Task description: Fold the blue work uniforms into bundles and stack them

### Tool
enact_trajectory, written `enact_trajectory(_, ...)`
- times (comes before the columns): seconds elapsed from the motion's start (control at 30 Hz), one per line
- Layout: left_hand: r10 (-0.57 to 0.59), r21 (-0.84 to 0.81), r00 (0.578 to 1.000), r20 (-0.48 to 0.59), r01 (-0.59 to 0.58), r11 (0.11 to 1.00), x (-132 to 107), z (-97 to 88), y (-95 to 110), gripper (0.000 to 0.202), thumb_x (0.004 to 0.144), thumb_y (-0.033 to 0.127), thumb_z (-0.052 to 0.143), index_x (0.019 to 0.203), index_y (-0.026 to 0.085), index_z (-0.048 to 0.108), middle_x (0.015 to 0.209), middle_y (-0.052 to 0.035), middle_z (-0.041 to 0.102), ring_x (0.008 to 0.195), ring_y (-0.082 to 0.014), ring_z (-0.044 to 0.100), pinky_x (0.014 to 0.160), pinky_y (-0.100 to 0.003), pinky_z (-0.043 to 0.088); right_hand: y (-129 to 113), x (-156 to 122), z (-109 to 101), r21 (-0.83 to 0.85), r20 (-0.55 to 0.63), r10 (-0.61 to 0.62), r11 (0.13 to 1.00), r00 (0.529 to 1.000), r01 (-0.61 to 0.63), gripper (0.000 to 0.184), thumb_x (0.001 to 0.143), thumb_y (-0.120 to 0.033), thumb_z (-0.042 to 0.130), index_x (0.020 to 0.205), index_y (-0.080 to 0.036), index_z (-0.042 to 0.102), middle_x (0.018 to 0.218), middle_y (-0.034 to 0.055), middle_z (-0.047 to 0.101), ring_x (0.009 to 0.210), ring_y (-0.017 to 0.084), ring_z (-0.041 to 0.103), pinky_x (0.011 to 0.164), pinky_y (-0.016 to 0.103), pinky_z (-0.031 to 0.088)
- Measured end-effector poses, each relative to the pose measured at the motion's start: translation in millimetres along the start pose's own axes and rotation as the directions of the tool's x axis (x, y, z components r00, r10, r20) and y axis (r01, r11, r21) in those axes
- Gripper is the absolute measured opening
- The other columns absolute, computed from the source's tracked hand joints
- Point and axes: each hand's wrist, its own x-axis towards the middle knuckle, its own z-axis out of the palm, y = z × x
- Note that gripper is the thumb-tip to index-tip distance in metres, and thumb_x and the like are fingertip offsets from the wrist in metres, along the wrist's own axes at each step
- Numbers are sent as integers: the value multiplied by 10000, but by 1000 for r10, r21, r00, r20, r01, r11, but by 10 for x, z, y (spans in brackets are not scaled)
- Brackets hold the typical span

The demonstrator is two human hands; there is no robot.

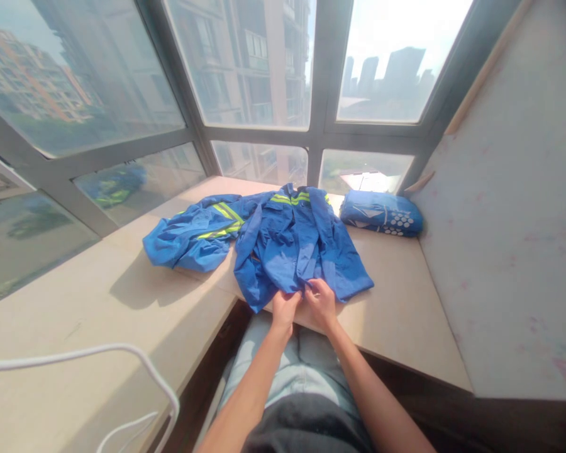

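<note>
A blue work jacket (287,245) with yellow-green reflective stripes lies spread on the window ledge in front of me, collar towards the window. My left hand (285,307) is closed on its bottom hem, just left of the front opening. Close beside it, my right hand (319,297) pinches the hem at the lower end of the front edge. The fingertips of both hands are partly hidden by the cloth. To the left, touching the jacket, is a bunched blue garment (193,236) with the same kind of stripes.
A rolled blue bundle with white print (382,214) rests at the back right by the wall (509,251). Framed windows (259,63) rise behind the ledge (400,296). A white cable (122,347) curves across the lower left. My legs are under the ledge's front edge.
</note>
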Motion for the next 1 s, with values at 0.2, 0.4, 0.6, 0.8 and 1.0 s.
enact_trajectory(0.2,180,195,984,-4,-175,965,55,-62,-38,282,692,329,781,890,137,720,870,-83,762,800,-209,704,796,-315,543,-26,0,-14,3,63,-9,1000,998,9,205,828,-294,555,881,-175,712,841,63,711,716,183,630,667,283,495)
enact_trajectory(0.4,416,628,908,47,-351,694,46,-93,48,156,777,337,698,790,188,743,776,-69,758,723,-208,689,724,-290,489,-13,-15,-21,-4,74,-45,999,996,45,231,859,-319,552,888,-170,727,810,64,722,688,181,637,642,279,489)
enact_trajectory(0.6,433,661,901,-2,-324,677,56,-83,92,128,757,313,695,717,194,723,733,-71,749,687,-206,674,674,-274,454,-38,-40,-16,25,101,-121,993,988,119,254,858,-311,556,977,-164,725,860,75,729,711,181,652,669,284,519)
enact_trajectory(0.8,289,435,957,-17,-253,864,84,-44,28,199,714,352,737,781,164,735,774,-72,761,736,-211,686,682,-265,489,-66,-30,-31,89,91,-4,996,996,-4,297,918,-375,500,943,-174,716,880,78,748,755,197,683,676,279,530)
enact_trajectory(1.0,198,332,978,61,-207,920,60,-34,-10,259,722,364,740,838,133,722,856,-100,768,774,-207,702,716,-278,526,-79,-9,-27,-22,92,19,1000,996,-17,255,893,-361,505,895,-183,687,790,55,724,672,186,644,626,267,489)
